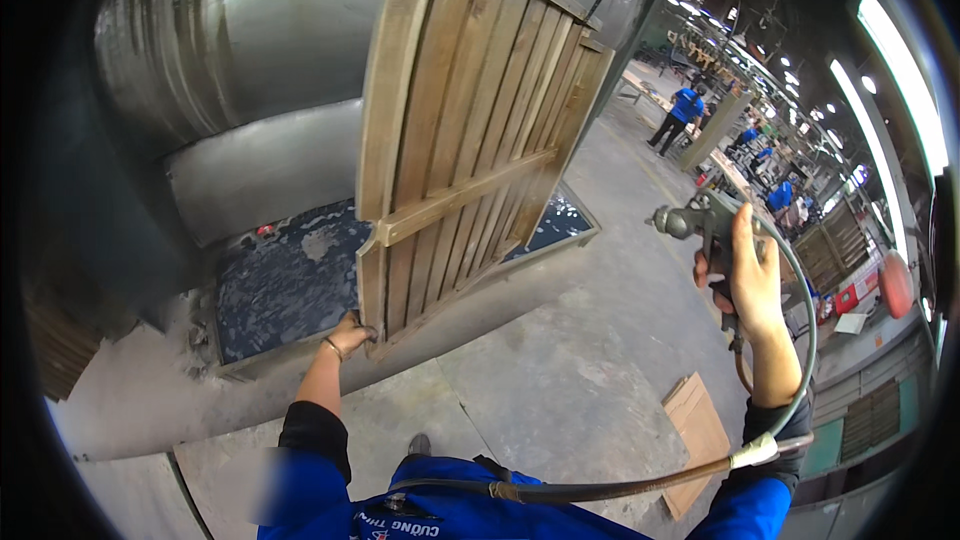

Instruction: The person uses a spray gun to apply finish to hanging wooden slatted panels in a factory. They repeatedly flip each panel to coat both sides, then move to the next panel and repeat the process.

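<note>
Hose [600, 488], lower frame: crosses the blue jacket.
Right hand [752, 285], right of centre: fingers wrapped round spray gun [700, 225].
Left hand [350, 333], centre: gripping bottom corner of hanging wooden panel [470, 130] (above wet tray [290, 285]).
Risk: panel swinging, uneven coat.

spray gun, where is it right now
In the head view the spray gun is at right, held up in the right hand, apart from the wooden slatted panel whose lower corner the left hand grips.
</note>
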The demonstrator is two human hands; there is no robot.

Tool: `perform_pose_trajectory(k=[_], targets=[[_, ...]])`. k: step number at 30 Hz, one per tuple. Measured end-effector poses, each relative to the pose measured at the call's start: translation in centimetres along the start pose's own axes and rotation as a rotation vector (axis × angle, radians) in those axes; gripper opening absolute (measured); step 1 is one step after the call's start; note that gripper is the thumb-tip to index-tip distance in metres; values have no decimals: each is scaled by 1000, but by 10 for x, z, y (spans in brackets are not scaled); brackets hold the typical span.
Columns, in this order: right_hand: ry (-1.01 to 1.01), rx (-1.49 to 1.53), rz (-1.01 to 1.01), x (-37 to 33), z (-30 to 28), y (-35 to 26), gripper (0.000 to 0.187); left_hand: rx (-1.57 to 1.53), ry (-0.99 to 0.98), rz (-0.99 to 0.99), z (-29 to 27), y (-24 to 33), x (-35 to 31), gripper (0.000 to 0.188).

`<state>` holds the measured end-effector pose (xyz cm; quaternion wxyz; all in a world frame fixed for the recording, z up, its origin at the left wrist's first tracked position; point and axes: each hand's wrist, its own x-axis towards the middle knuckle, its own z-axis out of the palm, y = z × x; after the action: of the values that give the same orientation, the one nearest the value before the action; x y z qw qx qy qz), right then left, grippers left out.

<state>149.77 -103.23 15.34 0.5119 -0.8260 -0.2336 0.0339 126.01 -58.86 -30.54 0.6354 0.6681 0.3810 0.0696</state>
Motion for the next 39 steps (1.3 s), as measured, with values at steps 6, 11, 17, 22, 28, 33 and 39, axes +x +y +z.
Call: perform_pose_trajectory(k=[6,11,17,22,28,33,39], targets=[[267,-153,-25,67,14,30,68,-135,-46,12,-15,-11,23,70],[342,-160,-90,106,1,74,66,-11,124,-41,-21,7,40,64],[441,77,-46,123,-19,112,63,-73,307,194,-53,69,31,39],[503,280,-203,140,-30,116,63,-109,817,293,-104,148,54,29],[520,311,-313,192,-31,160,63,21,1065,788,-102,284,46,55],[288,289,-196,208,-13,233,53,35,1050,708,-115,344,54,70],[158,366,-11,208,25,331,55,142,964,576,-87,376,46,74]])
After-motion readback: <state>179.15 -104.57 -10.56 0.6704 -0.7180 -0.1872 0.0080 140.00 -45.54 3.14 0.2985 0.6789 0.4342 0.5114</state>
